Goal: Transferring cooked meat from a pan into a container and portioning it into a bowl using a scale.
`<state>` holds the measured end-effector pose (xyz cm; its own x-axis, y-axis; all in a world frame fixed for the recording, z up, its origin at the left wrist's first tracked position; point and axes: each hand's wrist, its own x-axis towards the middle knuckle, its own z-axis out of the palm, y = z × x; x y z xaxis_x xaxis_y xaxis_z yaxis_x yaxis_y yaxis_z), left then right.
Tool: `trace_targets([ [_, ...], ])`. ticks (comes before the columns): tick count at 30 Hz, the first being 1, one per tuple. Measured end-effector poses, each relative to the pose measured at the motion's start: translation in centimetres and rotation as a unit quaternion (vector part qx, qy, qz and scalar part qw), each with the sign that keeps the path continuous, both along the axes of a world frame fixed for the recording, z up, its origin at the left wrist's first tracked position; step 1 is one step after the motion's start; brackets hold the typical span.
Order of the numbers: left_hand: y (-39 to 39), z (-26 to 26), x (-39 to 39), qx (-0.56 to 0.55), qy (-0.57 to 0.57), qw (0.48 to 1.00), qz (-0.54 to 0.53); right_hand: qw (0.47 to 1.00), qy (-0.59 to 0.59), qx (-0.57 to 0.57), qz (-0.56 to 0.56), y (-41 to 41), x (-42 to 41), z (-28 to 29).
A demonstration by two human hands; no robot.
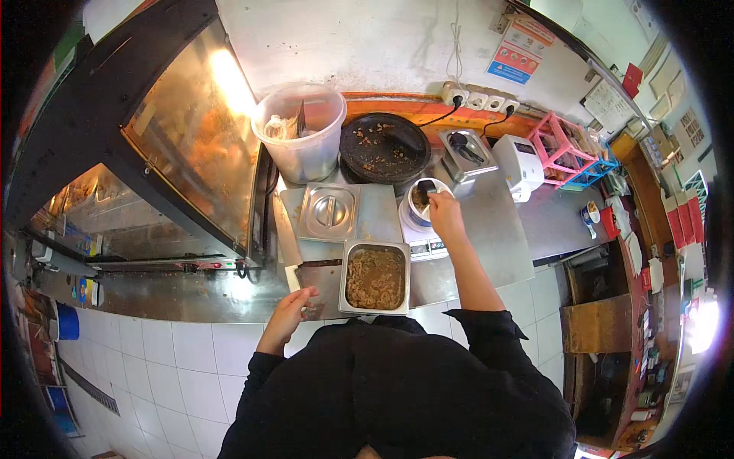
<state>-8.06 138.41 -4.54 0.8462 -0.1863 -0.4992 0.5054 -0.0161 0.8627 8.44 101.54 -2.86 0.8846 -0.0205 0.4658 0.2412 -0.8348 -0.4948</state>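
My right hand [444, 213] grips a black scoop [426, 187], its head inside a white paper cup [421, 217] with brown food in it. Under that cup is a white digital scale [424, 246]. My left hand [298, 302] holds nothing and hovers by the counter's front edge, close to the pale handle of a large knife [288, 235]. A steel pan of shredded meat in brown sauce [375, 278] stands at the edge before me. Behind it, a steel lid [328, 212] lies on a pale cutting board [378, 209].
A glass warming cabinet [195, 132] fills the left. At the back stand a clear plastic bucket [304, 152], a dark round stone mortar [384, 146], a steel container [467, 155] holding a black utensil, a white label printer [519, 163] and a pink basket [559, 149].
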Motion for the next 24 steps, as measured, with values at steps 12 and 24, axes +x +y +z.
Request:
trace_targets([
  [12, 0.2, 0.1, -0.4, 0.013, -0.004, 1.000, -0.006, 0.996, -0.056, -0.073, -0.004, -0.5, 1.1, -2.1],
  [24, 1.1, -1.1, -1.3, 0.015, -0.033, 0.999, 0.010, 0.903, 0.112, 0.406, -0.085, -0.1, -4.2, 1.3],
])
